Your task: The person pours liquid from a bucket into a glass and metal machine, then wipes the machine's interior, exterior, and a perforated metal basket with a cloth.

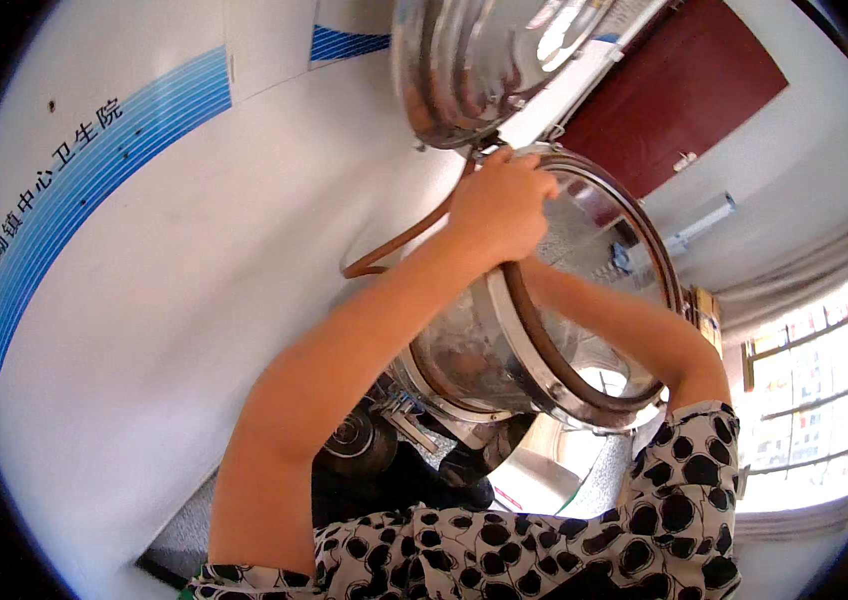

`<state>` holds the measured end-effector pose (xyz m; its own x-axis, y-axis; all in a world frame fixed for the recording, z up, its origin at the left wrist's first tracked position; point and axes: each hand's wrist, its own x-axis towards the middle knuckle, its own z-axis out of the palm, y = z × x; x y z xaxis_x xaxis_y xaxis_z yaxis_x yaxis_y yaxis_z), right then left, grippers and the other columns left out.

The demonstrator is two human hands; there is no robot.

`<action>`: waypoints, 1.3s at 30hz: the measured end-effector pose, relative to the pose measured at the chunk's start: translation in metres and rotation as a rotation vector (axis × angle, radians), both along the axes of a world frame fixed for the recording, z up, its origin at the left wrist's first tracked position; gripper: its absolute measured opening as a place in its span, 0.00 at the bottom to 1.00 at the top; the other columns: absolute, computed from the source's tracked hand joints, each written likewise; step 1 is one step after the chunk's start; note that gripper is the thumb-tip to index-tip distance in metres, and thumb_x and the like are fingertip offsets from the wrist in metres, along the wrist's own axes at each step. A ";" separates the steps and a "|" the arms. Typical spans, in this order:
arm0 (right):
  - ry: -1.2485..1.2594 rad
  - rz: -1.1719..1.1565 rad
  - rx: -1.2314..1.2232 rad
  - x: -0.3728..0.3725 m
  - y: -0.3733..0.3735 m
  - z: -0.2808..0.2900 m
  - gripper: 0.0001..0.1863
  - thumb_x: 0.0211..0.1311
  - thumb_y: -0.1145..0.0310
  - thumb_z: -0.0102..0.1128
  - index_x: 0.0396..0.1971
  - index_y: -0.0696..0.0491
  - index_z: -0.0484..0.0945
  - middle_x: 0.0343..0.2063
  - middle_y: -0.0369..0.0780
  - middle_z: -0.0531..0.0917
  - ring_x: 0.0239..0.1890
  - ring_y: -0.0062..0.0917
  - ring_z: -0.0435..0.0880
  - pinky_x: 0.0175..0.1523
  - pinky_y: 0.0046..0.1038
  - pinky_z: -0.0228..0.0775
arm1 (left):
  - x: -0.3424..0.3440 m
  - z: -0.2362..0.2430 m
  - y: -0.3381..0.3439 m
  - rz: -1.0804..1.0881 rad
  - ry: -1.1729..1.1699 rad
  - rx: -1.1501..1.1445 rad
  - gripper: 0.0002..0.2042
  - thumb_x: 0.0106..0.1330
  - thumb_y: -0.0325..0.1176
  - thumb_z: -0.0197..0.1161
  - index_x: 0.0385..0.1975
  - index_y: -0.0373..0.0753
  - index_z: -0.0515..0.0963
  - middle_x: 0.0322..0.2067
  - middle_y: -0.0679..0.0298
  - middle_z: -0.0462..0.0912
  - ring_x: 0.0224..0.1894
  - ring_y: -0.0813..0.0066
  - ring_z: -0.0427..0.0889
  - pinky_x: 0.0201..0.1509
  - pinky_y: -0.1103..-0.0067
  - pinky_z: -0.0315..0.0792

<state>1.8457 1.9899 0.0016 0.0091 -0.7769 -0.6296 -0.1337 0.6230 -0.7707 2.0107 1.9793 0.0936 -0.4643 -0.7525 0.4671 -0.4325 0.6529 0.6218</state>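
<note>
A large clear cylindrical vessel [454, 350] with metal rims stands tilted in front of me, its round mouth facing up and right. Around the mouth runs a brown rubber gasket [542, 345]. My left hand [504, 205] is closed over the rim's upper left side, fingers curled where the gasket passes beneath. My right forearm [614, 315] crosses the mouth towards the same spot; its hand is hidden behind my left hand. A brown strip [399, 240] loops out behind my left forearm; whether it joins the gasket cannot be seen. The shiny domed lid [484, 70] stands raised above.
Left of the vessel is a white wall [194, 210] with a blue striped band. A dark red door [669, 100] is beyond. Barred windows [824, 390] and a grey curtain [804, 270] are at the right. Under the vessel sit metal fittings [409, 420] and a dark round part [354, 440].
</note>
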 end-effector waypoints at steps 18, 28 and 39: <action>1.043 0.774 -0.935 0.002 0.004 0.048 0.12 0.47 0.68 0.52 0.29 0.61 0.76 0.28 0.51 0.79 0.31 0.42 0.79 0.35 0.35 0.69 | -0.001 0.003 0.002 -0.029 -0.017 -0.019 0.19 0.48 0.21 0.48 0.40 0.46 0.74 0.56 0.58 0.65 0.59 0.55 0.60 0.61 0.67 0.56; 1.172 1.320 0.263 -0.035 0.120 0.061 0.14 0.49 0.66 0.54 0.36 0.55 0.78 0.40 0.45 0.78 0.42 0.38 0.77 0.44 0.36 0.68 | -0.010 -0.004 -0.001 -0.046 0.039 -0.065 0.16 0.50 0.27 0.53 0.41 0.45 0.73 0.53 0.58 0.68 0.57 0.57 0.63 0.57 0.66 0.63; 2.262 1.125 -0.562 -0.106 0.078 0.158 0.13 0.43 0.68 0.57 0.34 0.45 0.75 0.33 0.37 0.72 0.42 0.30 0.73 0.31 0.28 0.71 | 0.000 0.008 0.006 -0.084 0.013 0.066 0.18 0.48 0.21 0.47 0.38 0.48 0.75 0.54 0.59 0.67 0.59 0.58 0.61 0.59 0.67 0.59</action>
